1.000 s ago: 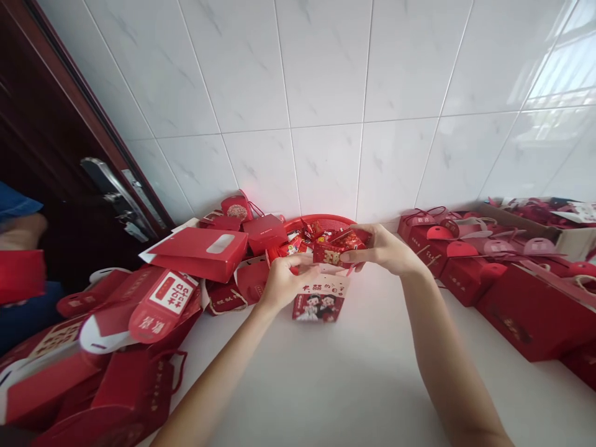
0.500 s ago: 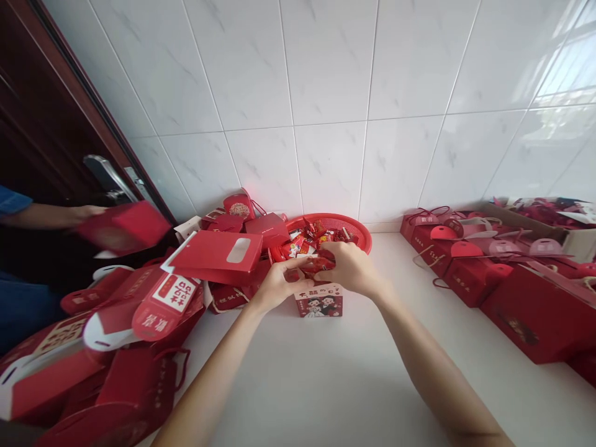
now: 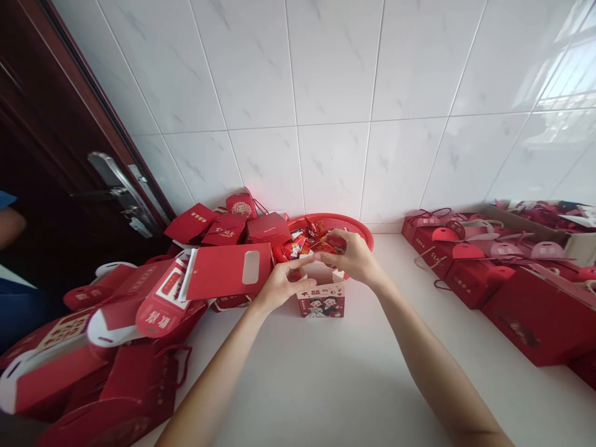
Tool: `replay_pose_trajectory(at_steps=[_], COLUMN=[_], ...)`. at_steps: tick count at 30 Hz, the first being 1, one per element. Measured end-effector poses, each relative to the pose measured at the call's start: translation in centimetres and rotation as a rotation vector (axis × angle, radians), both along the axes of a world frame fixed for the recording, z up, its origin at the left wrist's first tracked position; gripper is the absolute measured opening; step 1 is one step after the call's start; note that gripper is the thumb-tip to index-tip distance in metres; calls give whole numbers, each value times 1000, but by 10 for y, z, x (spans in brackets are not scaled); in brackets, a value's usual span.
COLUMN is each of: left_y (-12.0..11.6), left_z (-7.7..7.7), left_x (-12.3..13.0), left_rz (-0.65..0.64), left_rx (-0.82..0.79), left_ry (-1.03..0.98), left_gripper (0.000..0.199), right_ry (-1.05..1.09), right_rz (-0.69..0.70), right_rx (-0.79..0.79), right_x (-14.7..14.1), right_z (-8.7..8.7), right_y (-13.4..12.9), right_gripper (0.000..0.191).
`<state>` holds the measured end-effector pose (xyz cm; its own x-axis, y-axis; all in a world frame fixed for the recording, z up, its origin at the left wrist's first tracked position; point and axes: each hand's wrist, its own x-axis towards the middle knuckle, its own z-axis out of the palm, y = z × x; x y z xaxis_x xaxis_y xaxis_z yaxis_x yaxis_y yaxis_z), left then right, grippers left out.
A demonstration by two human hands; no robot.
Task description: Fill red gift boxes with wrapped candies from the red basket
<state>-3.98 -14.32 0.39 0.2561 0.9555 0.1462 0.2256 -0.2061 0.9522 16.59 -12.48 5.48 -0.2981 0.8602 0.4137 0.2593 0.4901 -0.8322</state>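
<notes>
A small red and cream box (image 3: 321, 305) with a cartoon couple on its front stands upright with its top open. My left hand (image 3: 285, 284) is at the box's upper left edge, its thumb and fingers apart. Above the right rear of the box is my right hand (image 3: 350, 256), fingers spread and curved, with nothing visible between them. Right behind both hands sits a red perforated basket (image 3: 365, 231) holding wrapped candies (image 3: 298, 247).
Red gift boxes (image 3: 228, 270) are heaped at the left. More red boxes (image 3: 475, 273) stand in rows at the right, beside an open carton (image 3: 577, 246). A tiled wall rises behind; a person's arm (image 3: 10, 225) shows near the dark door (image 3: 41, 143).
The red packet between my hands is gone from them, and my right hand has opened. At the left, the other person's hand has drawn back, and a red box now lies on the heap.
</notes>
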Motion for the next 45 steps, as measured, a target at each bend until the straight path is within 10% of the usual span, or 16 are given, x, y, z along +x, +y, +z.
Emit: replay_pose_trajectory(at_steps=[5, 15, 24, 38, 45], left_y=[0, 1, 1, 2, -1], left_z=[-1, -2, -3, -6, -6], left_x=[0, 0, -1, 2, 2], left_rz=[8, -12, 22, -9, 25], left_rx=[-15, 4, 2, 3, -3], left_ry=[-18, -24, -20, -51, -42], left_gripper=[67, 63, 64, 66, 65], right_ry=[195, 16, 282, -73, 13], right_rz=[109, -73, 134, 77, 10], right_rx=[-148, 40, -282, -12, 98], right_x=[-6, -10, 3, -3, 5], right_z=[-2, -15, 2, -9, 2], right_y=[0, 12, 2, 1, 2], right_gripper=[47, 45, 47, 9, 28])
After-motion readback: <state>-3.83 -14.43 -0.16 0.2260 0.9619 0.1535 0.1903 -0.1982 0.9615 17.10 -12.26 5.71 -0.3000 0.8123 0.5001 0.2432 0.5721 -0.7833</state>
